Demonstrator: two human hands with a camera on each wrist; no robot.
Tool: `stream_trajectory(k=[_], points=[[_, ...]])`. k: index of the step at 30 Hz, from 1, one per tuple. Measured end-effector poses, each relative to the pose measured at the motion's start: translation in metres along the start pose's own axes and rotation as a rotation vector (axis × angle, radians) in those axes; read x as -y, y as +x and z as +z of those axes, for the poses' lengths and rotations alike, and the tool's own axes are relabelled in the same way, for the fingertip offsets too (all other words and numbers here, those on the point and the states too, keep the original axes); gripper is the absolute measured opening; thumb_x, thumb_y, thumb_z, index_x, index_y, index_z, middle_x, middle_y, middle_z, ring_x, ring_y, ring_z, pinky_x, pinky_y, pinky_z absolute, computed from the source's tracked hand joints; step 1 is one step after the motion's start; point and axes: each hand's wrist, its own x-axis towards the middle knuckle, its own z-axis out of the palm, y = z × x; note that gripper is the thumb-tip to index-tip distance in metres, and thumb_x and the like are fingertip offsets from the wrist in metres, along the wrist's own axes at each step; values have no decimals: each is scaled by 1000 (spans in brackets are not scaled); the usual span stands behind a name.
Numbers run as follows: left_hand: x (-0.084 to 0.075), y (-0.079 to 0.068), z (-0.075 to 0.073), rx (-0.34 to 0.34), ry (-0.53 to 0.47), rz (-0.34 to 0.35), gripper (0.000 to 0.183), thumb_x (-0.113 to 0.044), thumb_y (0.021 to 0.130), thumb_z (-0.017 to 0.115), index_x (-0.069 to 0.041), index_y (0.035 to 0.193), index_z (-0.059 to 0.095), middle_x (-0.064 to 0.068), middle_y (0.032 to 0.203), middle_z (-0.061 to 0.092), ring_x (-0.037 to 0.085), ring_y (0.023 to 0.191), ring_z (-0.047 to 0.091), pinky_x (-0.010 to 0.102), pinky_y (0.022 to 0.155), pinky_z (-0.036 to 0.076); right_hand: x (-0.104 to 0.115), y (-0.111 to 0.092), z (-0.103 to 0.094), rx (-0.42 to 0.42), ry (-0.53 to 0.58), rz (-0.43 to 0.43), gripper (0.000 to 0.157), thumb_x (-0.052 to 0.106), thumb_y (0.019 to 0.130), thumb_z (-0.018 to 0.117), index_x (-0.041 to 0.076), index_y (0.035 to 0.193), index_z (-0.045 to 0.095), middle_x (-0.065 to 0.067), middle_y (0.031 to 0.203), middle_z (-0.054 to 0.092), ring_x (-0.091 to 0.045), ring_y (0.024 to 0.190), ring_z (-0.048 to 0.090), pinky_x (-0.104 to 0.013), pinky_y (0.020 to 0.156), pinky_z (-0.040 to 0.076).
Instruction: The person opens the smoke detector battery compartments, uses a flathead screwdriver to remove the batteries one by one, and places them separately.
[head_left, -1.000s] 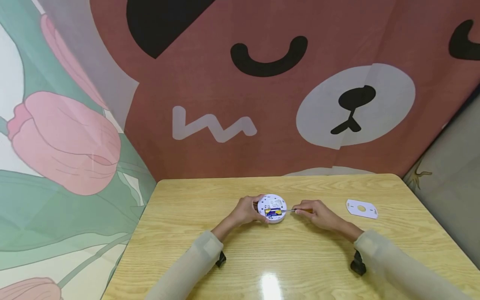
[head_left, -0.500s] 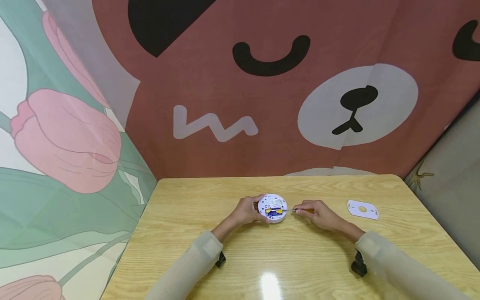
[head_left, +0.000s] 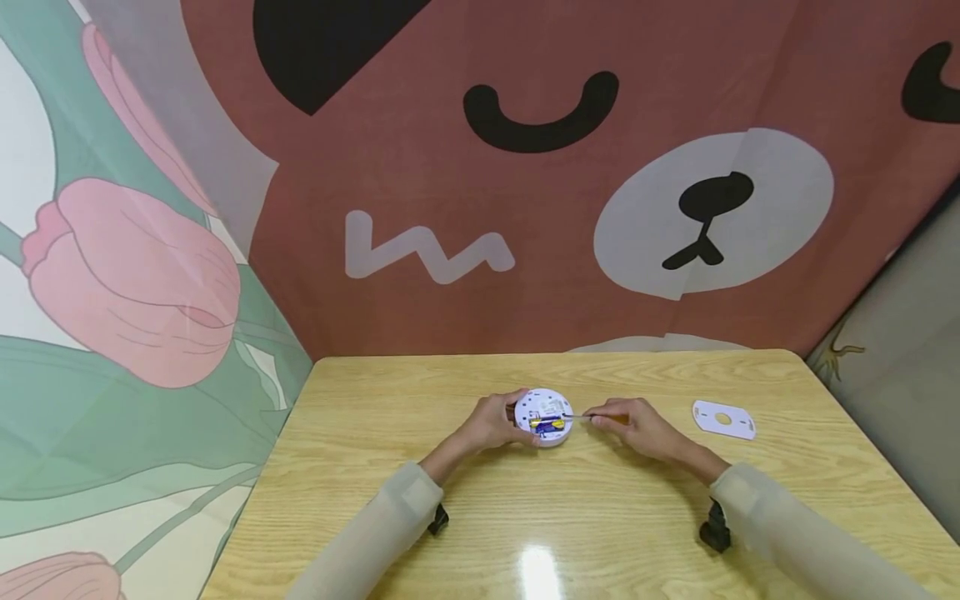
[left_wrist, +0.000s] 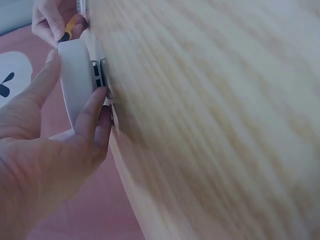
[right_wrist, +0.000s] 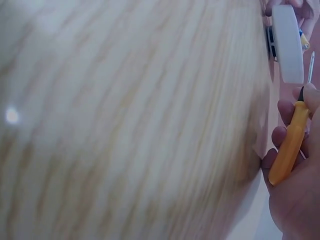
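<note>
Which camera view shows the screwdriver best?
The right wrist view: the screwdriver looks largest, with orange handle and metal shaft showing. The head view shows it small, its handle partly covered by the right hand. The left wrist view shows only some handle and dark collar, beyond the round white device.

Print (head_left: pixel 552 406) on the white disc (head_left: pixel 536 407) is unreadably small.

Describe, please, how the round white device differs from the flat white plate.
The round device is thick; the flat plate is thin. The device has a circular outline, while the plate is elongated with two straight sides. The left hand grips the device, but the plate lies untouched on the table. The plate has a round central hole, while the device's face shows blue-and-yellow batteries. Both are white.
</note>
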Motion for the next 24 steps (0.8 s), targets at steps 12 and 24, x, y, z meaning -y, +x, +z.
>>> stream_trajectory(k=[12,24], points=[[-4,4,3,-72,-196,-102,39,-16,104,71,-5,141,67,18,120,69,16,83,73,27,67,64,2,0,-17,-17,-16,74,23,12,105,67,8,125,79,-5,103,79,-8,81,60,-24,70,46],[-8,8,1,-127,-29,-61,28,-10,101,73,-7,128,74,15,105,74,16,83,71,27,62,62,4,2,-36,-24,-99,88,24,15,104,70,5,123,79,-8,101,78,-2,78,57,-24,66,49]])
